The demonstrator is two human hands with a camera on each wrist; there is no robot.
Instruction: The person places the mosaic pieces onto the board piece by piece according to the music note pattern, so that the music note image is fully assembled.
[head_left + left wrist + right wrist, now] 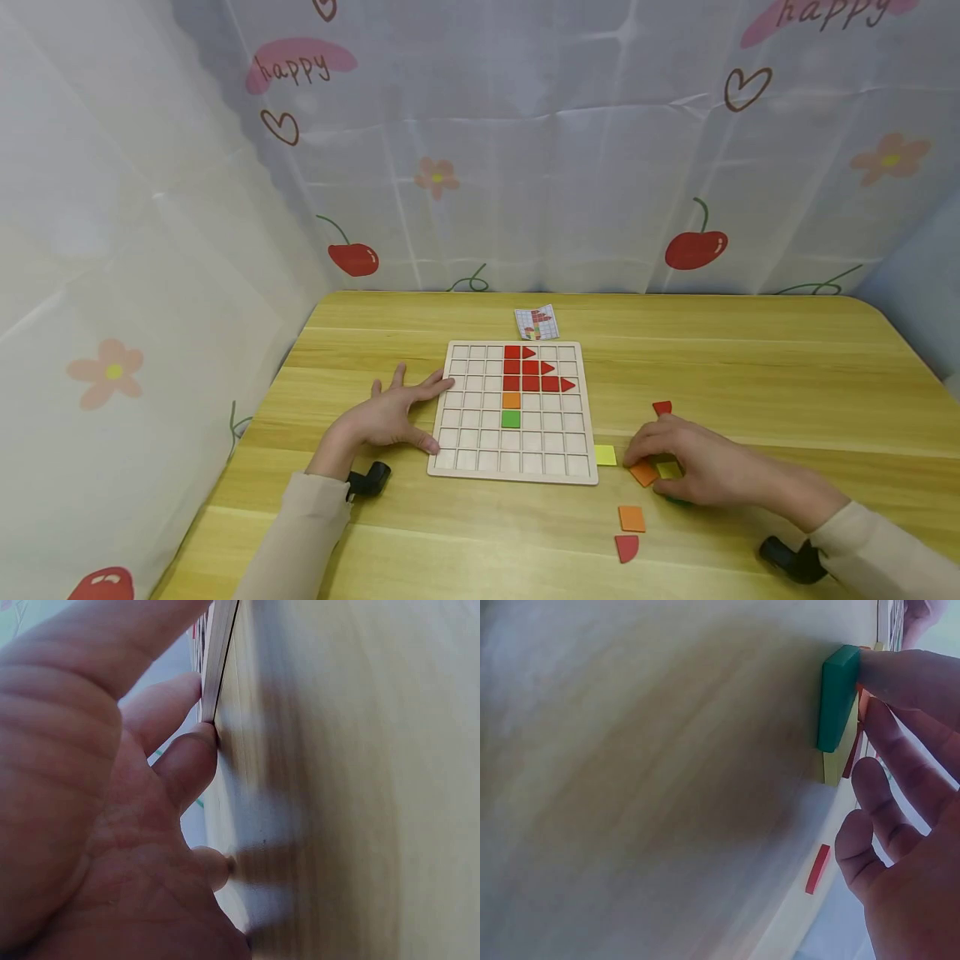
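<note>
A wooden grid board [465, 462] lies on the table, with red squares, red pointed pieces [567, 385], an orange square [512, 401] and a green square [511, 419] in its cells. My left hand [386, 414] is spread at the board's left side, thumb and fingertips on its edge. To the right of the board, my right hand [686, 454] reaches over a small group of loose pieces. An orange piece [642, 474] and a yellow piece [668, 471] show between its thumb and forefinger. The right wrist view has the thumb against a green piece [838, 697].
A small printed pattern card [537, 322] lies behind the board. A yellow square [604, 455] sits at the board's right edge. Nearer the front are an orange square [632, 518] and a red quarter-round piece [627, 547]. Another red piece [662, 407] lies just beyond the right hand.
</note>
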